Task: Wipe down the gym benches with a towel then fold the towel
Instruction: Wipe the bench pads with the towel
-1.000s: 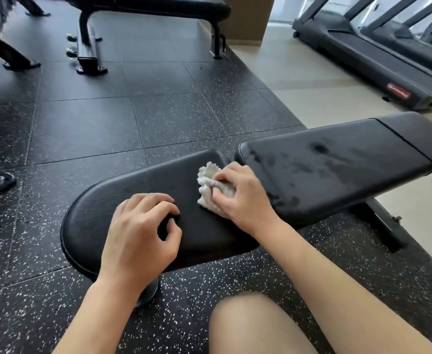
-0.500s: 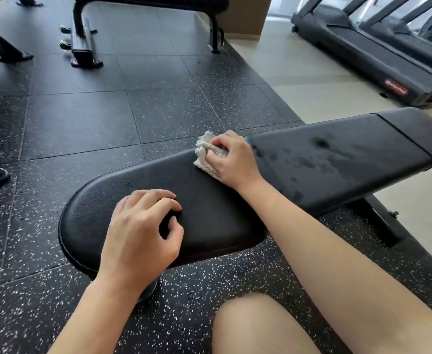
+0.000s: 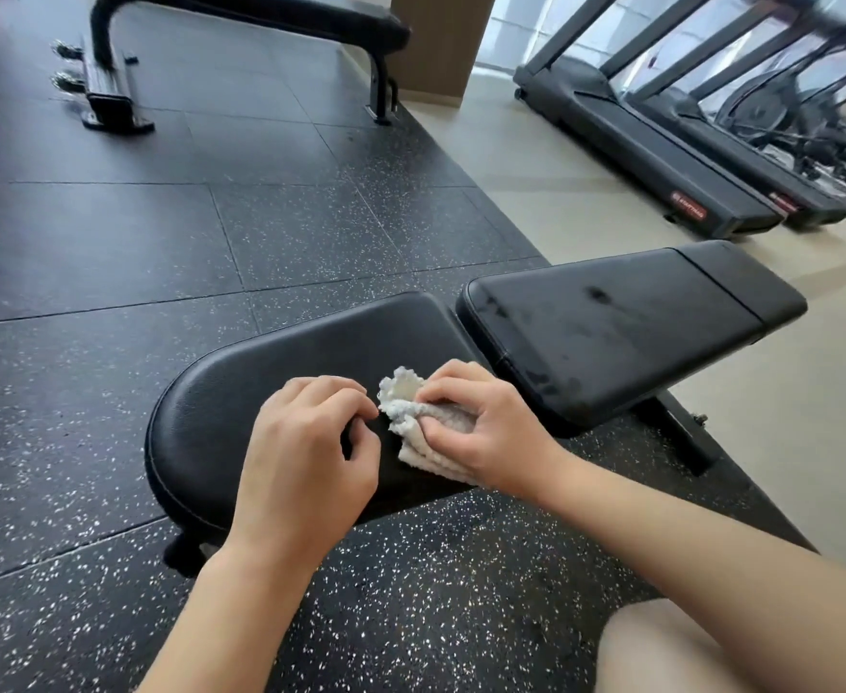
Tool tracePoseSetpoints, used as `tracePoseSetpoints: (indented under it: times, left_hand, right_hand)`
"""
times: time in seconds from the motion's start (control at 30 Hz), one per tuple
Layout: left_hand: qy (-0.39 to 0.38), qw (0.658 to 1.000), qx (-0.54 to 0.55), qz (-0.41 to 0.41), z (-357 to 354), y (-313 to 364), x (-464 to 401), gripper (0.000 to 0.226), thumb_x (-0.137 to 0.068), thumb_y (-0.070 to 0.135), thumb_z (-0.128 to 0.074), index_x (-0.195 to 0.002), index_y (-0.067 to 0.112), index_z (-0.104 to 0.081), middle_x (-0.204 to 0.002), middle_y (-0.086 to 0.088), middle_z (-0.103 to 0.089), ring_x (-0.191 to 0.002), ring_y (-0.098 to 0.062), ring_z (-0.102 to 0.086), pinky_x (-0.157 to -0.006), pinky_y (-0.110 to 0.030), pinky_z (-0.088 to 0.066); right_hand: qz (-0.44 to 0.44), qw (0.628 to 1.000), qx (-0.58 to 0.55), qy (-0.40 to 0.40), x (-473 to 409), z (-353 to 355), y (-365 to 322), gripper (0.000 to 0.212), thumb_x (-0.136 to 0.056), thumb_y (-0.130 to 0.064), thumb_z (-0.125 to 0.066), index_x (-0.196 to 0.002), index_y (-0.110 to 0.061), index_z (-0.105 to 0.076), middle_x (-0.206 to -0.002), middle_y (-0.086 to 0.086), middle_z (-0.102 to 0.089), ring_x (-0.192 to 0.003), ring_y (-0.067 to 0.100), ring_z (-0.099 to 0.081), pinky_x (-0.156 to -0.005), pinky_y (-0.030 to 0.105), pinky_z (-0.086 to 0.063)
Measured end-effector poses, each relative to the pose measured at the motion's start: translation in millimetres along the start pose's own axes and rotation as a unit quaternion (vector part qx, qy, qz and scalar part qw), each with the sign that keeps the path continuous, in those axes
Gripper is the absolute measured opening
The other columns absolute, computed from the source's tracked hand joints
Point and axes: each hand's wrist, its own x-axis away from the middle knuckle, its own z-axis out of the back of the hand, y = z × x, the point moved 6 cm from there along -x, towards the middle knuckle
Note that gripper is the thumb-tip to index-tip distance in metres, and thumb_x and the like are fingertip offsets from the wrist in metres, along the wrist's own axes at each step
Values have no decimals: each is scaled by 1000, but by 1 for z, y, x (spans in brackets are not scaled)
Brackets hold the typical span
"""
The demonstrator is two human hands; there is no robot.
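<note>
The right hand (image 3: 481, 432), which half a second ago wiped at the seat pad's (image 3: 270, 387) far edge, now clamps the bunched towel (image 3: 411, 417) on the pad's near right. The left hand (image 3: 305, 462), fingers curled and empty, nearly touches it, so folding looks imminent though the damp-streaked back pad (image 3: 626, 322) seems unfinished.

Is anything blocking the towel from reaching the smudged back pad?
Nothing visible does. The right hand holds the crumpled white towel on the black seat pad; only the narrow gap separates it from the smudged black back pad.
</note>
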Motion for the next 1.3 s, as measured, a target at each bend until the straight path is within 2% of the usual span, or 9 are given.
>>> tracePoseSetpoints:
  times: [0.2,0.37,0.47,0.57,0.73,0.83,0.97,1.13,1.3]
  left_hand:
    - [35,998,-3,61,28,-30,2,22,-77,-2,-71,-86,18,-74,-96,8,-72,-97,-21,-62,-91,-37,-50]
    - [78,990,-11,113,52,-53,5,21,-79,0,-69,-85,19,-75,-96,8,-73,-98,-21,-61,-92,-24,-42]
    - [71,992,-30,104,48,-48,7,20,-79,1,-70,-83,20,-74,-94,9,-72,-95,-21,-62,-93,-34,-47]
    - [58,992,-36,101,40,-36,10,23,-78,0,-71,-83,22,-73,-95,11,-72,-97,-21,-62,-96,-43,-49]
    - [37,992,-40,115,31,1,26,26,-77,-2,-73,-85,22,-73,-94,14,-70,-94,-14,-60,-91,-21,-42]
    - [20,989,-55,132,26,19,42,26,-78,0,-74,-85,25,-73,-95,17,-69,-95,-12,-60,-92,-27,-45]
    - [43,980,-102,163,27,36,48,22,-79,4,-72,-88,24,-75,-95,14,-71,-94,-17,-60,-87,-26,-44]
    - [53,972,-128,190,7,59,50,23,-80,7,-69,-97,23,-74,-105,11,-70,-102,-18,-58,-93,-32,-47]
    - [-1,964,-183,192,-28,73,44,36,-82,20,-65,-117,22,-70,-120,6,-66,-114,-24,-56,-100,-48,-49]
  right_hand:
    - [-41,997,25,54,-59,-28,-14,13,-85,-23,-71,-97,-18,-74,-95,-10,-62,-100,15,-58,-96,39,-48]
    - [4,999,24,36,-55,-62,-60,14,-84,-21,-73,-98,-19,-74,-96,-9,-63,-98,14,-54,-93,25,-40]
    - [63,998,12,-14,-21,-63,-72,13,-84,-17,-74,-97,-18,-72,-96,-8,-63,-95,17,-54,-92,27,-40]
    - [50,998,38,-16,2,-24,-34,11,-86,-17,-74,-96,-18,-72,-96,-7,-63,-97,17,-57,-91,30,-45]
    - [-63,993,81,66,-37,43,44,10,-85,-19,-75,-94,-15,-75,-89,-3,-64,-88,18,-64,-88,36,-49]
    - [-20,997,58,49,-51,20,26,17,-81,-29,-68,-91,-18,-75,-89,-5,-63,-89,17,-60,-88,35,-48]
    - [121,992,12,-16,-22,-24,-25,10,-83,-21,-69,-92,-16,-71,-91,-5,-62,-88,17,-52,-85,17,-37]
    - [202,977,0,-67,-2,-10,-12,8,-85,-17,-72,-92,-13,-70,-89,-3,-59,-83,14,-47,-77,23,-36]
    - [148,987,25,-56,-23,47,52,11,-88,-19,-69,-94,-10,-68,-91,2,-59,-85,21,-58,-81,40,-51]
